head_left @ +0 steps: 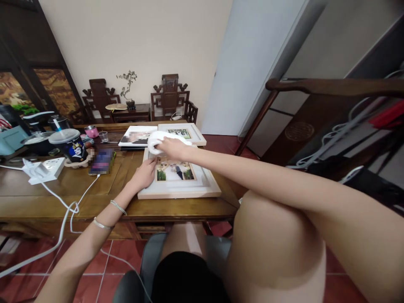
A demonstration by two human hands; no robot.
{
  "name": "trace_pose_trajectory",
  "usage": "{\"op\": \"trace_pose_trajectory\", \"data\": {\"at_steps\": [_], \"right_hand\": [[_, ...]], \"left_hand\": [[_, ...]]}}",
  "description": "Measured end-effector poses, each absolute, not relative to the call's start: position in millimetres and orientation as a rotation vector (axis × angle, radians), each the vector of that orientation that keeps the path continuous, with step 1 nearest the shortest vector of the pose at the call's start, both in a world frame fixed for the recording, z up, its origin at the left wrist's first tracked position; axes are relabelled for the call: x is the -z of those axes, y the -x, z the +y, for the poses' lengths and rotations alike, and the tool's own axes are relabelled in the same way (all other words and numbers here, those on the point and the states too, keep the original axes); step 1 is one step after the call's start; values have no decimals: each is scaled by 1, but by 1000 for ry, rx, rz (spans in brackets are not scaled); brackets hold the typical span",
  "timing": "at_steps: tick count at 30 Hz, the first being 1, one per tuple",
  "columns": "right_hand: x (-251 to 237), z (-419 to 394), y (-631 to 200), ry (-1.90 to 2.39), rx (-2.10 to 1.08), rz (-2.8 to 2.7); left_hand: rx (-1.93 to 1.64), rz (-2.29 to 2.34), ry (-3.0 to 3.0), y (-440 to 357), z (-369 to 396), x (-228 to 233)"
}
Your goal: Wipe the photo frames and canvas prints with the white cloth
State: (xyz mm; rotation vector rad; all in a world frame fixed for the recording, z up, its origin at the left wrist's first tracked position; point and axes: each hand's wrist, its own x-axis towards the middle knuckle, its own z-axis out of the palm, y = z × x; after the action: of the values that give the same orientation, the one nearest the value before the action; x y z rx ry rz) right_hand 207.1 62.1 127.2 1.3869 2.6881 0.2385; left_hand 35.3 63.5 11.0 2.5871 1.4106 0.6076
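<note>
The white picture frame [179, 185] lay flat near the front edge of the wooden surface [78, 198]. Your left hand [143, 174] pressed flat and open on its left side. Your right hand [172, 147] had a closed grip on a white cloth [154, 141] at the frame's top edge. Two more frames [183, 132] lay just behind.

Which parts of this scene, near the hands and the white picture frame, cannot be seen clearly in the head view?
- Top edge of the white picture frame: covered by the right hand and the white cloth it holds.
- Frame's left edge: partly under the left hand.
- Phone screen: blurred.
- Photo book picture: blurred.
- Far frame: near edge hidden by the cloth.
- Table: cut off by the left edge of the picture.
</note>
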Motion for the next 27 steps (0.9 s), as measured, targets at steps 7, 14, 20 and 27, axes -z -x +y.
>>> {"op": "trace_pose_trajectory", "data": {"at_steps": [7, 14, 20, 27], "right_hand": [[-102, 97, -199, -1175, 4, 2756], [-118, 88, -249, -1400, -80, 2415], [-118, 77, -295, -1506, -106, 2307], [-134, 41, -290, -1347, 141, 2284]], "left_hand": [[-608, 1431, -2555, -35, 68, -9], [-562, 1472, -2562, -34, 68, -8], [-566, 1490, -2555, -33, 67, -9], [-620, 1496, -2558, -32, 70, -4]]}}
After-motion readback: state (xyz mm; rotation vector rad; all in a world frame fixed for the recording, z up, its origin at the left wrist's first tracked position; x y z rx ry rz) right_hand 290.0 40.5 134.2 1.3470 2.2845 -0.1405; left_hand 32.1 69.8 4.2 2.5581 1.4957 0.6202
